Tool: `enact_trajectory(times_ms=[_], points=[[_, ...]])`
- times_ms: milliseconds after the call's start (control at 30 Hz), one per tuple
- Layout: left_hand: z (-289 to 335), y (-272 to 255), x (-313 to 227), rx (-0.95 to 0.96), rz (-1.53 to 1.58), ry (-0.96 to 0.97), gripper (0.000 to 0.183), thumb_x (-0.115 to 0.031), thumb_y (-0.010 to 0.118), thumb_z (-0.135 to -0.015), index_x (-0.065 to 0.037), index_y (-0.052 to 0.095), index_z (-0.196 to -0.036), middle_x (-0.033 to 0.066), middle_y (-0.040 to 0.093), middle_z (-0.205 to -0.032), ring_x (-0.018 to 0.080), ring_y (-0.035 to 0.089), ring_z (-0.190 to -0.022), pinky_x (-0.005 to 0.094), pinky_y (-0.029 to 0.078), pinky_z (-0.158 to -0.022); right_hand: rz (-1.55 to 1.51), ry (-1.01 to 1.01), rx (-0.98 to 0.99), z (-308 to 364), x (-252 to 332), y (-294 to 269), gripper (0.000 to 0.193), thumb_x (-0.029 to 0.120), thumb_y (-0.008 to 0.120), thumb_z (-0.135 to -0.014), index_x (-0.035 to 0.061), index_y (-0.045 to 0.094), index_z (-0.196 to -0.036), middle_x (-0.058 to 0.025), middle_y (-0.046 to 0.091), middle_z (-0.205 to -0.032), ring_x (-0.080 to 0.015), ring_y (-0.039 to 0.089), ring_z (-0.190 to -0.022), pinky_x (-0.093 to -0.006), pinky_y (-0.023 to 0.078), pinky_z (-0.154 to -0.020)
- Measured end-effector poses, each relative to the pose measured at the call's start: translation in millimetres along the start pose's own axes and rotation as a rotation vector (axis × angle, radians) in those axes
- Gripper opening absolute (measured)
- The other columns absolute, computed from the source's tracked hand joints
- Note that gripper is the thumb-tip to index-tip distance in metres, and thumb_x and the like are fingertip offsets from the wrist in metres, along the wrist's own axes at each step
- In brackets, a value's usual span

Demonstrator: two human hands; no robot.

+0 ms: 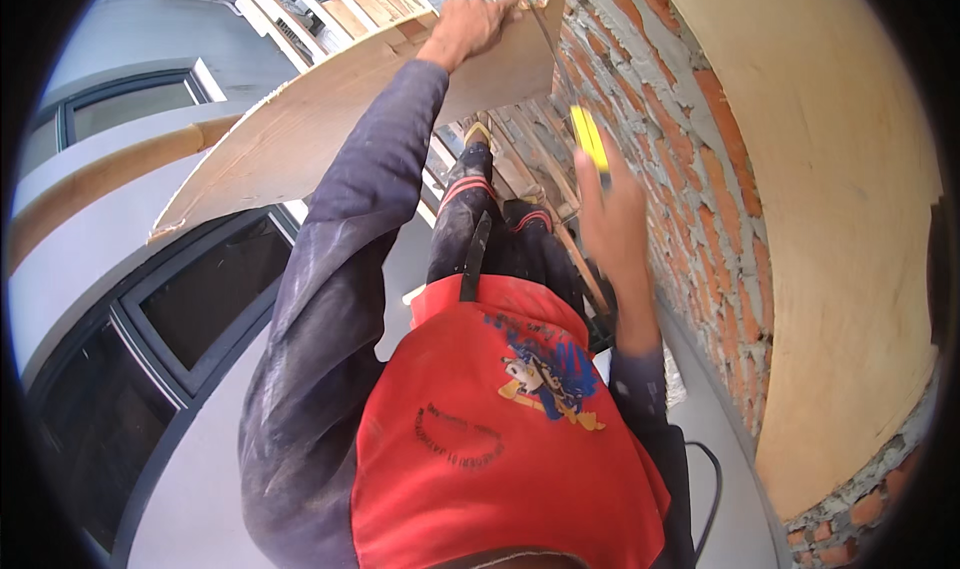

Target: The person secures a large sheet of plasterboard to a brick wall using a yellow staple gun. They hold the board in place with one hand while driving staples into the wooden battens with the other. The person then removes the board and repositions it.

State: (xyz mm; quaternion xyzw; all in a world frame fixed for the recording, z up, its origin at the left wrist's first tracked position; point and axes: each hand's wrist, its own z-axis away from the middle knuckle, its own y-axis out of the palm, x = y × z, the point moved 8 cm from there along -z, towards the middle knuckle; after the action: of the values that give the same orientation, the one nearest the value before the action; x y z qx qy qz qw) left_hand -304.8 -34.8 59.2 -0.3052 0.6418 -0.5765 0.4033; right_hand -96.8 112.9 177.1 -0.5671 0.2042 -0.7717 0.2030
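A wide plywood board (320, 119) slants across the view in front of me, its long edge up. My left hand (468, 29) is closed over that upper edge near the board's right end, fingers wrapped on the wood. In my right hand (615, 219), slightly blurred, is a handsaw (590, 141) with a yellow and black handle. The saw's thin dark blade runs up from the handle and crosses the board's right end, just right of my left hand. How deep the blade sits in the wood cannot be made out.
A rough brick wall (690, 189) rises close on the right, with another large plywood sheet (840, 219) against it. Dark-framed windows (210, 299) and a curved wooden pole (110, 184) are at left. Wooden slats (300, 14) lie beyond the board; more are around my feet.
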Motion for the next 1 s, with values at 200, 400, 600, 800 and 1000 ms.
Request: enact_trajectory(times_ms=[200, 400, 600, 800, 1000], points=[[-11, 12, 17, -0.011, -0.041, -0.004, 0.032, -0.039, 0.042, -0.094, -0.017, 0.05, -0.116, 0.0177, 0.064, -0.067, 0.0367, 0.063, -0.062, 0.0482, 0.049, -0.052, 0.06, -0.006, -0.015, -1, 1, 5, 0.049, 0.027, 0.047, -0.093, -0.0065, 0.043, -0.128, -0.0319, 0.057, -0.108, -0.0453, 0.056, -0.1, -0.0448, 0.044, -0.086], [-15, 5, 8, 0.038, -0.013, -0.048, 0.039, -0.045, 0.04, -0.094, -0.016, 0.049, -0.12, 0.0199, 0.063, -0.067, 0.039, 0.063, -0.063, 0.0501, 0.049, -0.055, 0.085, -0.014, -0.059, -33, -12, 19, 0.047, 0.027, 0.047, -0.093, -0.0042, 0.044, -0.129, -0.0306, 0.057, -0.11, -0.0432, 0.057, -0.101, -0.0446, 0.044, -0.086], [-20, 7, 21, 0.05, -0.097, -0.028, 0.038, -0.044, 0.04, -0.094, -0.015, 0.053, -0.116, 0.0211, 0.064, -0.069, 0.0389, 0.063, -0.064, 0.05, 0.049, -0.055, -0.001, -0.01, 0.005, 14, 0, -8, 0.047, 0.023, 0.049, -0.092, -0.0015, 0.042, -0.131, -0.0294, 0.058, -0.108, -0.0433, 0.058, -0.097, -0.046, 0.046, -0.083], [-42, 12, 34, 0.052, -0.064, -0.036, 0.043, -0.049, 0.036, -0.094, -0.015, 0.056, -0.112, 0.0186, 0.065, -0.069, 0.0376, 0.064, -0.066, 0.0493, 0.05, -0.057, 0.03, -0.038, -0.043, 9, 1, -7, 0.047, 0.022, 0.052, -0.09, -0.0031, 0.043, -0.129, -0.0284, 0.059, -0.108, -0.0441, 0.058, -0.097, -0.045, 0.046, -0.083], [-28, 11, 23, 0.014, -0.049, -0.041, 0.039, -0.047, 0.04, -0.093, -0.018, 0.055, -0.115, 0.0177, 0.063, -0.064, 0.038, 0.063, -0.06, 0.0481, 0.049, -0.053, 0.041, 0.06, 0.026, -25, -15, 4, 0.046, 0.026, 0.049, -0.092, 0.0009, 0.043, -0.131, -0.0294, 0.06, -0.101, -0.0448, 0.06, -0.087, -0.0483, 0.046, -0.077]])
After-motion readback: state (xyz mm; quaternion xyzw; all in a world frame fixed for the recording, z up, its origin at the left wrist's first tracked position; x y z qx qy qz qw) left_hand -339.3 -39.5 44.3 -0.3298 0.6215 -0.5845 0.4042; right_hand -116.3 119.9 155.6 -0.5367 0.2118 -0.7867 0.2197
